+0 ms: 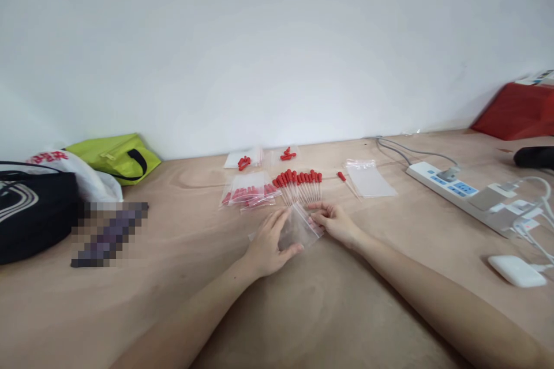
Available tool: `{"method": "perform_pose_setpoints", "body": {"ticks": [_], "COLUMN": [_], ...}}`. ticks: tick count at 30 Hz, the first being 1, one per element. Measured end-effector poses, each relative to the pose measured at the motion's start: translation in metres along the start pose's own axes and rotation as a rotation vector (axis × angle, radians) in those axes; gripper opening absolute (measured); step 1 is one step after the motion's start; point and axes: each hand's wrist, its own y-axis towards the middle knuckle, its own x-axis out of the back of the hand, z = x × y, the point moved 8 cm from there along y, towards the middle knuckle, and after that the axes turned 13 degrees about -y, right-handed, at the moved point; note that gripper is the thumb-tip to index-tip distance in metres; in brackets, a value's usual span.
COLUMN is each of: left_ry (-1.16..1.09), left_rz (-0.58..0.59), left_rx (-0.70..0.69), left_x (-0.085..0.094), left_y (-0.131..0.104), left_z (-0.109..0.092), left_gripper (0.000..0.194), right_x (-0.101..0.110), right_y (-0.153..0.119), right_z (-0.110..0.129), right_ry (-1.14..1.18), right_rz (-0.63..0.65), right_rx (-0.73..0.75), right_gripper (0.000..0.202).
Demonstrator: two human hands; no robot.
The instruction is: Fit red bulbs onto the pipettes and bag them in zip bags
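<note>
A clear zip bag [298, 228] lies flat on the wooden table between my hands. My left hand [272, 242] rests over its left side, fingers stretched and thumb apart. At the bag's right edge, my right hand [331, 222] pinches the plastic near the zip strip. Just beyond the bag, several thin droppers with red bulbs [298, 180] are fanned out in a row, tips toward me. One more dropper [341, 176] lies apart on the right. Filled clear bags with red bulbs [249, 193] are stacked to the left.
Small heaps of red bulbs [244, 162] lie near the wall. A stack of zip bags [370, 177] is right of the droppers. A power strip [441, 184] with cables and a white charger [517, 271] occupy the right. A black bag [38, 213] and a lime-green bag [116, 155] sit left.
</note>
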Motion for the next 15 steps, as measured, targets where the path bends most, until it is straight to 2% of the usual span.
{"method": "perform_pose_setpoints", "body": {"ticks": [2,4,15], "left_ry": [0.016,0.031,0.064], "left_rz": [0.080,0.125,0.161], "left_rx": [0.025,0.033,0.030], "left_x": [-0.0110,-0.0152,-0.0160], "left_y": [-0.0024,-0.0027,-0.0006], "left_z": [0.0037,0.0063,0.0052], "left_gripper": [0.074,0.074,0.071], "right_x": [-0.0016,-0.0031,-0.0003], "right_y": [-0.0010,-0.0011,-0.0008], "right_z": [0.0003,-0.0001,-0.0026], "right_ry": [0.008,0.010,-0.049], "right_rz": [0.013,0.032,0.020], "right_rx": [-0.004,-0.005,-0.024], "right_gripper": [0.024,0.024,0.023]}}
